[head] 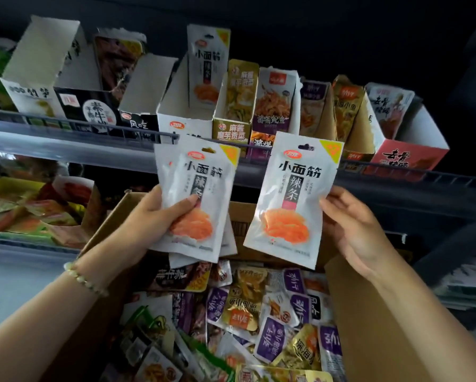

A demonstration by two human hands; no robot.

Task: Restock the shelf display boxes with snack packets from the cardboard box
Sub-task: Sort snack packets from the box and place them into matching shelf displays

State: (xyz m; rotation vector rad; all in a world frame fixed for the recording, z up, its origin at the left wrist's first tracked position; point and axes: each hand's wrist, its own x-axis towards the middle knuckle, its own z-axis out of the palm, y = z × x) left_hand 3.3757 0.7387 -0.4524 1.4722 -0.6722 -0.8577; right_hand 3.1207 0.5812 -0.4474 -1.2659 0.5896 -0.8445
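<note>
Before a dim shop shelf, holding up white foil snack packets printed with black characters and an orange food picture. Left hand (154,216) curled round a small fanned stack of them (195,172), thumb laid across the front. Right hand (352,224) pinching a single matching packet (294,194) by its edge, hands well apart.

Below both, an open brown cardboard box (369,321), heaped with loose purple, gold and white packets. Above, a row of torn-open display boxes behind a grey wire rail (65,124). In the white display box (187,125) of the same brand, only one matching upright packet (207,64) at the back, with much room in front. Just left of it, a white-lined black-fronted box (148,78), seemingly empty from this angle. To the right, gold, purple and red boxes part filled.

By the look of it, restocking is under way but far from finished: packets picked out and in hand, none of these yet in their slot, plenty left below. Likely next, lifting both handfuls to the white box and standing them before the lone packet.
</note>
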